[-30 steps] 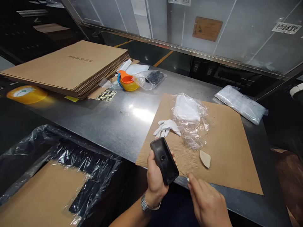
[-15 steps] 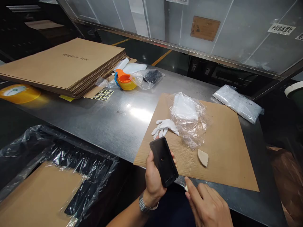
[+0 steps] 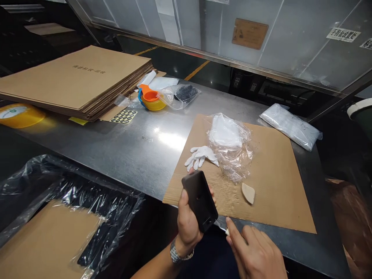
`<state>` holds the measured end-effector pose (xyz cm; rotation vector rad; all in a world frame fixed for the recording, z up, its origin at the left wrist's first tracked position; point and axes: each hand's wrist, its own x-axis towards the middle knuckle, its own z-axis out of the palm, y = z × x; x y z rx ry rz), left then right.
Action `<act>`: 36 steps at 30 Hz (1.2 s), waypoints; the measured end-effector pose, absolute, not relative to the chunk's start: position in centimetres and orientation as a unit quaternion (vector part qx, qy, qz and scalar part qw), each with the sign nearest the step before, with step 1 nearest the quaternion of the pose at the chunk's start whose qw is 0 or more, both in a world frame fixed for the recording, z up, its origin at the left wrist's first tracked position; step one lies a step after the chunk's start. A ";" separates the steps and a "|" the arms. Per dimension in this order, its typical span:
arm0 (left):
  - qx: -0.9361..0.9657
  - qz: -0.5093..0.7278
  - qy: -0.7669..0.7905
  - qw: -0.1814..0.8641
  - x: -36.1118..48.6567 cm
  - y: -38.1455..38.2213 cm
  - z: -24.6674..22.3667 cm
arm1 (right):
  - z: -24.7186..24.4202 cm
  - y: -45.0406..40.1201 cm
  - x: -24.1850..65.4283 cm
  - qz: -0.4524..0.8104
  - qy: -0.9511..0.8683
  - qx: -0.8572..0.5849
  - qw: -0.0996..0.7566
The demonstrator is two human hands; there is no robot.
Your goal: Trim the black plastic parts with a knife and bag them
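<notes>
My left hand (image 3: pixel 187 221), with a metal watch at the wrist, is wrapped round a black rectangular case (image 3: pixel 200 201) and holds it tilted over the table's front edge. My right hand (image 3: pixel 254 248) grips a small tool (image 3: pixel 223 229) with a thin metal tip and a pale handle mostly hidden by the fingers. The tip reaches the lower right end of the case; whether it touches is too small to tell. Behind the case a white glove (image 3: pixel 202 156) lies on a cardboard sheet (image 3: pixel 279 186), beside clear plastic wrap (image 3: pixel 229 139). A beige wedge-shaped piece (image 3: pixel 248 193) rests on the cardboard.
A stack of flat cardboard (image 3: pixel 78 77) stands at the back left of the metal table (image 3: pixel 139 151). Near it are a yellow tape roll (image 3: pixel 21 115), orange and yellow tape rings (image 3: pixel 152 100) and a clear bag (image 3: pixel 181 95). A plastic-lined box (image 3: pixel 49 236) is lower left.
The case has turned slightly in my left hand. The tool's thin tip now shows at the case's lower end. The whole view has shifted a little.
</notes>
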<state>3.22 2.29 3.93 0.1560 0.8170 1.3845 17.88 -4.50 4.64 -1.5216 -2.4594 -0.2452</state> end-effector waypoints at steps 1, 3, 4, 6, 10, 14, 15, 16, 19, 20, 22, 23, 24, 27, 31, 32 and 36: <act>0.070 0.619 0.368 0.690 3.2 2.2 3.9 | 4.6 -4.5 17.9 -0.082 -0.843 -0.519 0.117; 0.072 0.620 0.373 0.686 3.2 2.1 3.9 | 4.4 -4.5 18.1 -0.078 -0.845 -0.516 0.113; 0.075 0.620 0.376 0.684 3.3 2.1 3.9 | 4.3 -4.5 18.1 -0.076 -0.847 -0.515 0.112; 0.080 0.616 0.386 0.682 3.3 2.1 3.9 | 4.2 -4.5 18.3 -0.078 -0.849 -0.512 0.110; 0.082 0.599 0.405 0.685 3.4 2.2 3.9 | 4.0 -4.5 18.2 -0.103 -0.847 -0.510 0.106; 0.047 0.562 0.444 0.696 3.4 2.7 3.8 | 3.9 -4.4 18.1 -0.136 -0.838 -0.518 0.108; 0.033 0.545 0.459 0.701 3.4 2.8 3.8 | 3.9 -4.4 18.1 -0.135 -0.837 -0.518 0.113; 0.021 0.525 0.472 0.708 3.3 3.0 3.7 | 3.9 -4.4 18.2 -0.127 -0.838 -0.517 0.121; 0.008 0.483 0.485 0.729 3.2 3.3 3.6 | 3.9 -4.2 18.5 -0.070 -0.845 -0.508 0.149; 0.009 0.480 0.483 0.732 3.2 3.4 3.6 | 3.9 -4.1 18.6 -0.051 -0.846 -0.508 0.156; 0.015 0.481 0.475 0.737 3.1 3.4 3.6 | 3.8 -3.9 18.7 -0.025 -0.842 -0.511 0.172; 0.017 0.481 0.471 0.740 3.1 3.4 3.6 | 3.8 -3.9 18.6 -0.016 -0.839 -0.514 0.176; 0.020 0.478 0.468 0.743 3.1 3.3 3.6 | 3.8 -3.8 18.5 -0.006 -0.837 -0.518 0.179; 0.029 0.470 0.467 0.748 3.1 3.2 3.4 | 3.9 -3.8 18.2 0.024 -0.833 -0.527 0.166; 0.033 0.468 0.461 0.753 2.9 3.2 3.3 | 4.1 -3.9 18.1 0.041 -0.832 -0.536 0.136; 0.033 0.467 0.456 0.757 2.9 3.2 3.3 | 4.1 -3.9 18.1 0.042 -0.832 -0.537 0.130; 0.049 0.469 0.451 0.758 3.0 3.3 3.5 | 4.0 -3.8 18.1 0.041 -0.833 -0.541 0.111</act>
